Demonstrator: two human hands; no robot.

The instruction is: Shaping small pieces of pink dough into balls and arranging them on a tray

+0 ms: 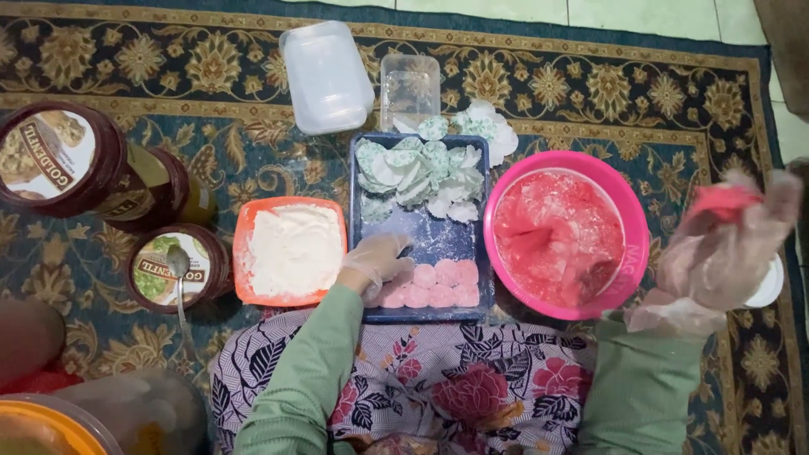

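Our gloved left hand [377, 263] rests unclenched on pink dough discs [431, 285], near row filled, in the blue rectangular tray [434, 238]; our right hand [723, 244] grasps red dough; the pink round plastic bowl [634, 244] remains well stocked.

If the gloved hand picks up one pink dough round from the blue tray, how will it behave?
The pink dough rounds look soft and flat, so one would probably bend or dent. White dusting on the blue tray suggests they are sticky. The left hand rests on them.

Single head-worn camera, looking steeply down from above the person's lap, close range, patterned carpet [590, 93] filling the view, blue tray [438, 240] near centre, floor tiles at 12 o'clock edge
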